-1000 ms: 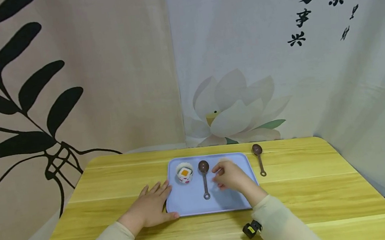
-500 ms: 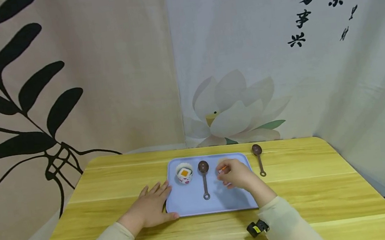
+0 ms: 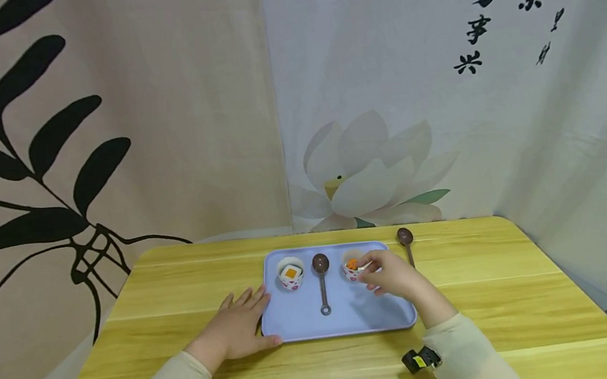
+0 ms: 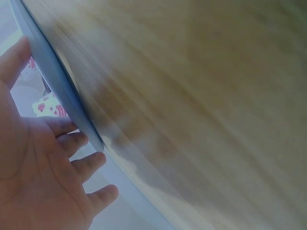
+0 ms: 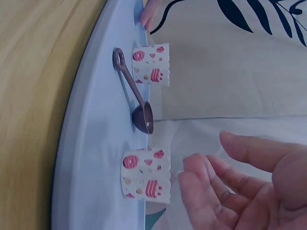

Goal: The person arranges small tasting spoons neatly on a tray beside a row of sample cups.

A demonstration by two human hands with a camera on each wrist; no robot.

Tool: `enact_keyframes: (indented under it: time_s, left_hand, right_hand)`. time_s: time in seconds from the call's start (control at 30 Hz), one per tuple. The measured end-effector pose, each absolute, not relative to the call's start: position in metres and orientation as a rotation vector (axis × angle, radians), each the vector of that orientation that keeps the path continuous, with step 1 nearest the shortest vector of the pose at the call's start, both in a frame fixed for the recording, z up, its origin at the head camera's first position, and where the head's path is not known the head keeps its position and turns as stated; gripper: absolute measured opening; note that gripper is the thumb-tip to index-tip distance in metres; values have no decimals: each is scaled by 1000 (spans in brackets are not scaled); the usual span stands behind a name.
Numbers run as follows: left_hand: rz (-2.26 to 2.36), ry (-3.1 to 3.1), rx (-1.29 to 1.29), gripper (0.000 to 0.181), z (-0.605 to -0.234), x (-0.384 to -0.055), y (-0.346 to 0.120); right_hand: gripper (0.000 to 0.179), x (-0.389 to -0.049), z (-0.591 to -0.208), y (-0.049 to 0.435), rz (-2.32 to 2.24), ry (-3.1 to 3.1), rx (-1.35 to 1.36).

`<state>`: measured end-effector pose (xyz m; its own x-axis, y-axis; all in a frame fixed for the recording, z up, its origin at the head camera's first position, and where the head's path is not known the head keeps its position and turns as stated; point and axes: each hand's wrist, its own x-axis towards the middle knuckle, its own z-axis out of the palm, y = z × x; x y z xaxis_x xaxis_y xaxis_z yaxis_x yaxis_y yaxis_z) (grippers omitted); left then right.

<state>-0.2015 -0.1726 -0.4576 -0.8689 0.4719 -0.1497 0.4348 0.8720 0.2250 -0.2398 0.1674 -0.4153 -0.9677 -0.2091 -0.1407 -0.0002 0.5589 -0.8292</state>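
A pale blue tray (image 3: 303, 323) lies on the table with two patterned paper cups and a spoon on it. My left hand (image 3: 241, 327) rests at the tray's left edge, its fingers spread. In the left cup (image 3: 291, 284) sits a white piece with an orange centre. Something orange (image 3: 352, 264) shows inside the right cup (image 5: 146, 176). My right hand (image 3: 391, 277) is beside and above that cup, fingers loosely bent; the right wrist view shows nothing between thumb and fingers. Between the cups lies the brown measuring spoon (image 3: 323, 282).
A second brown spoon (image 3: 405, 237) lies on the wooden table (image 3: 492, 292) right of the tray, its handle end hidden by my right hand. A printed curtain (image 3: 373, 111) hangs behind the table's far edge.
My right hand has moved rightward from over the right cup, uncovering the cup and the orange content in it. The left hand, tray and spoons have stayed in place.
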Motion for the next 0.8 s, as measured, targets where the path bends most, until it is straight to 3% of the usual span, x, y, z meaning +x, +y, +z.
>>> enact_keyframes:
  time_s: [0.8]
  left_hand:
    - [261, 2858, 688, 100, -462, -203, -172]
  right_hand:
    - [33, -241, -412, 212, -1412, 2613, -86]
